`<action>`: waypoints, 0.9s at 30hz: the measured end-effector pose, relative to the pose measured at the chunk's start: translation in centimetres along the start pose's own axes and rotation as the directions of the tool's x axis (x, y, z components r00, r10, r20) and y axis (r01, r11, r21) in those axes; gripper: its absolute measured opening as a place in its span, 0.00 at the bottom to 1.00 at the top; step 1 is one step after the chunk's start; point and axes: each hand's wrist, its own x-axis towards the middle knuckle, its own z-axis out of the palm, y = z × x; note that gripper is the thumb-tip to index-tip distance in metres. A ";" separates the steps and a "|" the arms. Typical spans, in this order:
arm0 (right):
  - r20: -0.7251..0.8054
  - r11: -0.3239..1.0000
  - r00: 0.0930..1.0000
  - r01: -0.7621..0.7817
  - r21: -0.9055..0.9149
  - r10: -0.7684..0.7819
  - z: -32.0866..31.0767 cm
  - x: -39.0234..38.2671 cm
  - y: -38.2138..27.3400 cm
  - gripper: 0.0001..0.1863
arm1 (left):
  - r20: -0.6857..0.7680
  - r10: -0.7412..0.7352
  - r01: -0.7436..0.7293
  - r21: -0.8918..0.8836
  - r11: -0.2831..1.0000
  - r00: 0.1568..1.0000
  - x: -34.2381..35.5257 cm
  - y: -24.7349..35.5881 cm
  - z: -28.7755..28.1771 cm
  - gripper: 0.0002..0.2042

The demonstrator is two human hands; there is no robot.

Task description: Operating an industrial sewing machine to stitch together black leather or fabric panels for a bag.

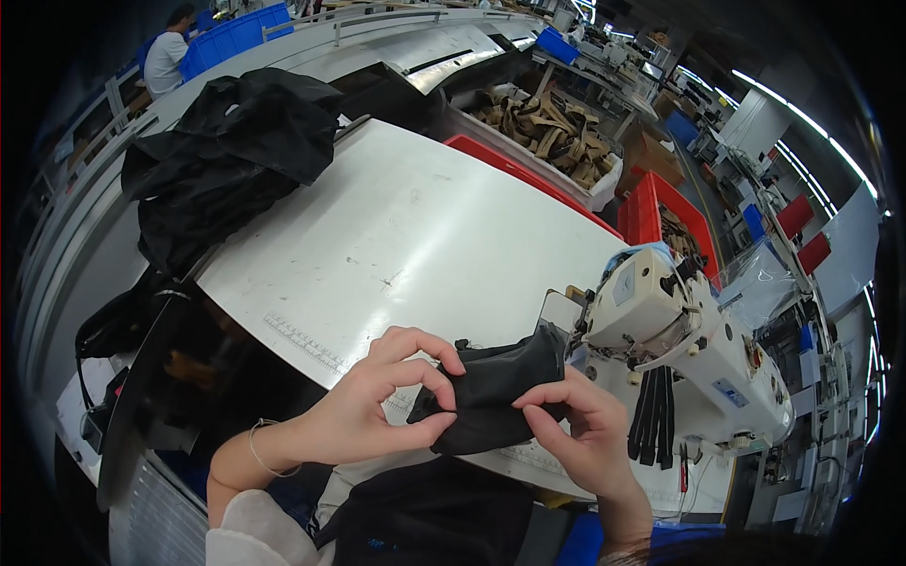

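Observation:
A small piece of black fabric (505, 377) is stretched between my two hands, over the near edge of the white table. My left hand (401, 391) pinches its left side between thumb and fingers. On the other side, the thumb and forefinger of my right hand (580, 424) grip the cloth's right part. Just beyond my right hand stands a white sewing machine (642, 302); the cloth's upper right corner lies close to its needle area. Several black straps (653, 415) hang beside the machine, near my right wrist.
A heap of black fabric (236, 141) lies at the table's far left. Behind the white tabletop (406, 217) are a bin of brown pieces (547, 127) and a red crate (665, 212). Red-handled snips (683, 476) lie at right. A person (167, 57) sits far left by a blue crate (236, 40).

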 end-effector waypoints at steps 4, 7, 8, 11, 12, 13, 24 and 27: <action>0.023 1.000 1.000 0.002 0.007 -0.002 -0.3 -0.1 -0.4 0.11 | -0.007 0.019 -0.019 0.022 1.000 1.000 -0.1 0.0 0.1 0.06; 0.043 1.000 0.999 -0.004 0.005 0.004 -0.4 0.0 -0.6 0.12 | -0.029 0.025 -0.026 -0.031 0.999 0.999 -0.2 -0.2 0.2 0.06; 0.046 1.000 0.999 0.008 0.025 -0.009 -0.4 0.0 -0.6 0.12 | -0.026 0.023 -0.023 -0.006 1.000 0.999 -0.1 0.0 0.2 0.06; 0.038 0.997 0.998 0.044 0.065 -0.046 -0.4 0.0 -0.3 0.12 | -0.018 0.039 -0.038 0.052 0.998 0.999 -0.1 0.1 0.1 0.06; 0.036 0.997 0.998 0.044 0.066 -0.047 -0.4 -0.1 -0.2 0.12 | -0.016 0.057 -0.055 0.085 0.995 0.998 -0.1 0.2 0.1 0.07; 0.043 0.998 0.998 0.043 0.046 -0.045 -0.5 -0.2 -0.2 0.12 | -0.014 0.057 -0.056 0.086 0.995 0.998 -0.1 0.2 0.1 0.07; 0.048 0.996 0.995 0.083 0.046 -0.085 -0.4 -0.1 -0.1 0.13 | -0.042 0.165 -0.153 0.206 0.966 0.985 -0.2 0.3 0.2 0.08; 0.061 0.999 0.998 0.017 0.031 -0.019 -0.4 -0.4 0.1 0.13 | -0.074 0.293 -0.263 0.276 0.925 0.953 -0.4 -0.2 0.8 0.11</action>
